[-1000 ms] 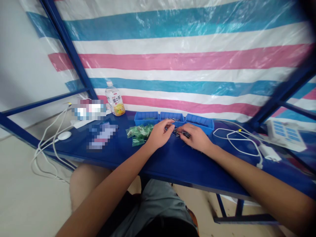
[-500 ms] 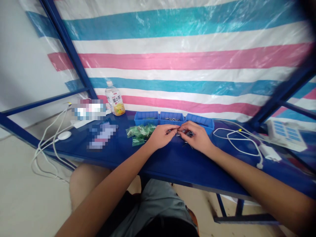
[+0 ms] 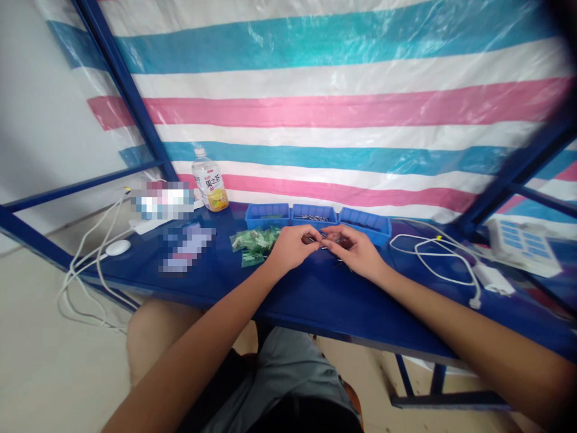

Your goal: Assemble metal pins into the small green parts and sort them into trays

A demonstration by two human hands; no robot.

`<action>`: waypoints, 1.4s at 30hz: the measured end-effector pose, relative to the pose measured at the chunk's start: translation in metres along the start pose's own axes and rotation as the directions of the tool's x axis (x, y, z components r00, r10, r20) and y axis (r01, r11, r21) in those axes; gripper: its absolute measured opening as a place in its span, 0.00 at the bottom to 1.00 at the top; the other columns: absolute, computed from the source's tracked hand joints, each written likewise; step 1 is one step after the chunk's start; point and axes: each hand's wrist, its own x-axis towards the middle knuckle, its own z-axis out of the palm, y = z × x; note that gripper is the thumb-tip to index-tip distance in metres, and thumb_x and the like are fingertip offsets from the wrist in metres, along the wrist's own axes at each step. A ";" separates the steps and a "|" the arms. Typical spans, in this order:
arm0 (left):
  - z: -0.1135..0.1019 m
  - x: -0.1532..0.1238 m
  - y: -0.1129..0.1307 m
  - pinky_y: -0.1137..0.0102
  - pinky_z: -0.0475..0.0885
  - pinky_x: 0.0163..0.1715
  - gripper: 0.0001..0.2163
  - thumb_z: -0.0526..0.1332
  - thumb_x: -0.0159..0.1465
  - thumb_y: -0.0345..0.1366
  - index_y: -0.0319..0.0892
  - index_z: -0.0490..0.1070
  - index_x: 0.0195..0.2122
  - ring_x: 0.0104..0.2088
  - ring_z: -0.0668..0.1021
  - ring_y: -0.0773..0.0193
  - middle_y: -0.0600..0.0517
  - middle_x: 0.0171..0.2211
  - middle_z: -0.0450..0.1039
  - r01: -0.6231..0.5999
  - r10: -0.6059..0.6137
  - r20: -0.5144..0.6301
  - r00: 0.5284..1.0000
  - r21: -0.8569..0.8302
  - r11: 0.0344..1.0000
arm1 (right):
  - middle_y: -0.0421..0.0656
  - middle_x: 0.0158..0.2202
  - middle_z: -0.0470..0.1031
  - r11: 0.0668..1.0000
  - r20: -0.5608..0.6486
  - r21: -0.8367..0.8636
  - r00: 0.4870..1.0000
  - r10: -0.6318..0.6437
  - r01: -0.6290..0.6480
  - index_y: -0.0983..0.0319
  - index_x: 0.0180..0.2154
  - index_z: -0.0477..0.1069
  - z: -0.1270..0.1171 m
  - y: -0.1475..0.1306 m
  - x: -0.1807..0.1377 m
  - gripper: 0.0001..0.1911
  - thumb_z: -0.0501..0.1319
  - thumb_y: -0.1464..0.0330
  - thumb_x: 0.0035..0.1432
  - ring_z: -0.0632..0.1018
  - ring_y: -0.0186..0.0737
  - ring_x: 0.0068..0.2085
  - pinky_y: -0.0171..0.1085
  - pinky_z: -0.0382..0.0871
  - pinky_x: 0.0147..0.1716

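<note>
My left hand and my right hand meet fingertip to fingertip above the blue table. Both are closed in a pinch around a small thin metal piece, mostly covered by the fingers, so its exact kind is unclear. Under my right palm lie more dark, shiny slender pieces, largely hidden. Just left of my left hand is a heap of small green plastic packets. Behind the hands stand three blue bins: the left bin, the middle bin with slim metal pieces in it, and the right bin.
A drink bottle stands at the back left, beside blurred-out items. White cables and a white adapter lie to the right, near a white device with blue keys. Blue frame posts and a striped sheet bound the table.
My fingers have shifted slightly around the small metal piece, and the right hand is turned a little, covering more of the loose pieces. The bins and packets stay put.
</note>
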 end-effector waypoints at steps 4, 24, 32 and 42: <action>0.000 -0.001 0.000 0.68 0.76 0.42 0.02 0.68 0.60 0.30 0.43 0.79 0.34 0.36 0.83 0.62 0.54 0.34 0.83 -0.006 0.007 -0.010 1.000 0.039 0.999 | 0.46 0.41 0.80 0.995 0.045 -0.059 0.996 -0.077 0.080 0.57 0.43 0.82 -0.002 -0.004 0.000 0.14 0.66 0.55 0.66 0.79 0.40 0.35 0.39 0.73 0.30; -0.001 0.001 0.007 0.67 0.78 0.44 0.19 0.69 0.65 0.39 0.43 0.75 0.56 0.41 0.84 0.60 0.48 0.44 0.84 -0.028 0.030 0.008 1.000 -0.175 0.984 | 0.42 0.35 0.79 0.990 0.087 -0.132 0.995 -0.042 0.053 0.58 0.40 0.80 -0.001 0.003 -0.001 0.14 0.64 0.56 0.68 0.74 0.37 0.30 0.38 0.68 0.31; 0.000 0.000 0.004 0.65 0.80 0.48 0.14 0.66 0.68 0.46 0.43 0.82 0.47 0.46 0.84 0.56 0.46 0.51 0.82 -0.056 0.057 0.005 0.998 -0.106 0.993 | 0.41 0.29 0.77 0.999 0.114 -0.038 0.993 0.009 -0.004 0.60 0.39 0.77 -0.001 -0.003 -0.002 0.20 0.56 0.53 0.73 0.75 0.38 0.30 0.35 0.68 0.28; -0.003 0.004 0.003 0.64 0.79 0.50 0.08 0.69 0.66 0.41 0.44 0.84 0.42 0.50 0.83 0.55 0.45 0.52 0.82 -0.077 0.085 0.031 0.996 -0.218 0.973 | 0.42 0.34 0.78 0.999 0.109 0.044 0.994 0.024 -0.029 0.60 0.47 0.77 0.001 -0.003 -0.001 0.17 0.60 0.54 0.70 0.75 0.37 0.29 0.35 0.70 0.28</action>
